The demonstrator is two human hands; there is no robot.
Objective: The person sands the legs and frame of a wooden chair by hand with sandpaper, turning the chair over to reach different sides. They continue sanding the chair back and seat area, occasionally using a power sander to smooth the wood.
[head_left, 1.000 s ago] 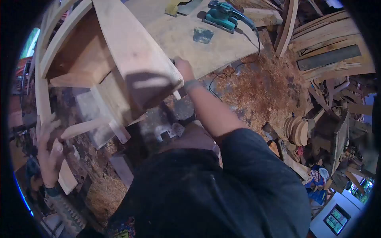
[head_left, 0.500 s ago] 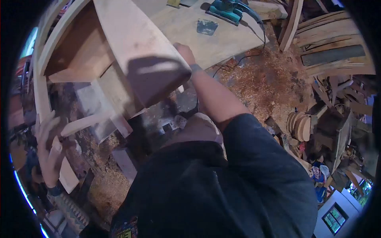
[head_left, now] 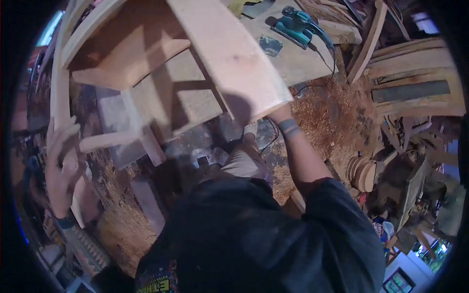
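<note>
A pale, unpainted wooden chair frame (head_left: 161, 58) fills the upper left, with a curved rim and a flat seat panel (head_left: 193, 95). Its wide board (head_left: 239, 58), which looks like an armrest, slants toward me. My right hand (head_left: 281, 113) is closed at the near end of this board, its fingers partly hidden underneath. On the far left, my left hand (head_left: 63, 163) lies around the end of the other long side rail (head_left: 61, 93), slightly blurred. A short wooden leg (head_left: 153, 145) and a crosspiece (head_left: 107, 140) show between the hands.
A teal power sander (head_left: 299, 27) and a dark sheet (head_left: 270, 45) lie on a plywood board (head_left: 312, 63) behind the chair. Wood shavings (head_left: 327, 117) cover the floor. Curved planks (head_left: 410, 73), round cut pieces (head_left: 362, 173) and scrap wood crowd the right side.
The wide board's near end has shifted right, and more of the seat panel shows. My right hand has moved right and down, round to the board's end. My left hand stays at the rail.
</note>
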